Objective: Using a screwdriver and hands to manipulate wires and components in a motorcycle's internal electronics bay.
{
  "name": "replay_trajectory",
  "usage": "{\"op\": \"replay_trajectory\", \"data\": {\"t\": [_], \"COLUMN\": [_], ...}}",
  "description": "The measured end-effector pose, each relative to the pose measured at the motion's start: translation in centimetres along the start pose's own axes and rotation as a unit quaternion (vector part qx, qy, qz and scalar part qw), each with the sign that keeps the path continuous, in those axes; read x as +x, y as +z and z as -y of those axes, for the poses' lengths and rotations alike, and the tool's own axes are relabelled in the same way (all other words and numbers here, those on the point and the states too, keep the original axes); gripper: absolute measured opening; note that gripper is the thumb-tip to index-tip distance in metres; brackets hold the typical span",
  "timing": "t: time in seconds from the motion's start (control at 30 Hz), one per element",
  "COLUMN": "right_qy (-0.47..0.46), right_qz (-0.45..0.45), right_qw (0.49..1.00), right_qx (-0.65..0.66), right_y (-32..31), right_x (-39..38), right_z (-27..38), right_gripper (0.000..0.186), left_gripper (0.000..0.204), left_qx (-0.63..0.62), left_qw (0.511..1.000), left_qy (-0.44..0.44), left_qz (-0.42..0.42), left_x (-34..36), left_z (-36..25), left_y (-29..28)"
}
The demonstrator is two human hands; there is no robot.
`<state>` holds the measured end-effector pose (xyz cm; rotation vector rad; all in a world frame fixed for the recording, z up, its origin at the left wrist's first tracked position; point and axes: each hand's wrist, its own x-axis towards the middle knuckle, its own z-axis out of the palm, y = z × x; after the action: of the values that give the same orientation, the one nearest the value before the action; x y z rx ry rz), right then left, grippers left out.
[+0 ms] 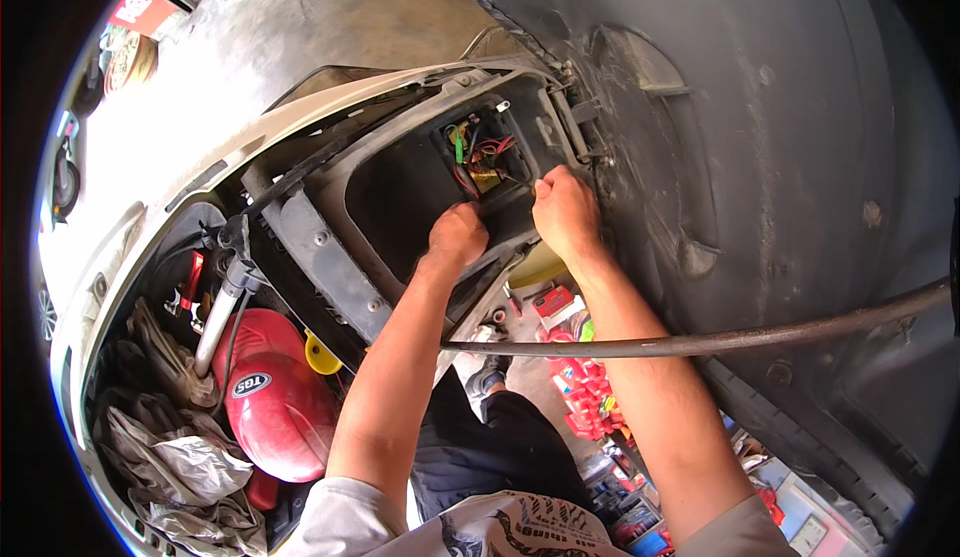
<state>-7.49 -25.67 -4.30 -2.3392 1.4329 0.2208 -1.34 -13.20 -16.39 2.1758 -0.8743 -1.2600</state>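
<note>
Concrete floor [340, 7] | left hand [459, 234], right hand [567, 214] curled | near wires [503, 144]

We note one fisheye head view, set above the shirt [490, 529], facing down over left hand [458, 233] and right hand [567, 213], near the open bin [400, 197], reaching the floor [350, 22] beyond, edges bowing outward

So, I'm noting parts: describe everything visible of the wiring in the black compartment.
The wiring is a loose tangle of thin red and dark strands, with a bright green piece at its left and yellow-gold patches among it. It sits exposed in a rectangular opening in the black, plastic-looking compartment. The left hand and right hand are close; whether either touches it is unclear.
</note>
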Motion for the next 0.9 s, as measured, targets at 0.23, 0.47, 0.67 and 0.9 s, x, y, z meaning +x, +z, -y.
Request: {"op": "replay_trajectory", "data": {"t": [0.23,0.47,0.67,0.9], "right_qy": [0.028,0.02,0.024,0.03], "right_qz": [0.083,0.069,0.075,0.076], "right_qw": [0.996,0.997,0.997,0.996], "right_qx": [-0.022,-0.019,-0.015,-0.026], "right_y": [-0.5,-0.3,-0.3,-0.3], "right_x": [-0.1,-0.3,-0.2,-0.3], "right_z": [0.9,0.3,0.6,0.5], "right_gripper": [0.023,0.022,0.022,0.021], "left_gripper": [0.025,0.032,0.027,0.019], "left_qx": [-0.115,-0.122,-0.185,-0.238], "left_qw": [0.975,0.95,0.939,0.919], "left_qy": [-0.123,-0.237,-0.19,-0.13], "left_qz": [-0.147,-0.162,-0.217,-0.286], "left_x": [0.1,2.4,2.3,2.1], "left_z": [0.7,-2.2,-0.3,0.8], "left_y": [-1.1,-2.5,-1.2,-0.5]}}
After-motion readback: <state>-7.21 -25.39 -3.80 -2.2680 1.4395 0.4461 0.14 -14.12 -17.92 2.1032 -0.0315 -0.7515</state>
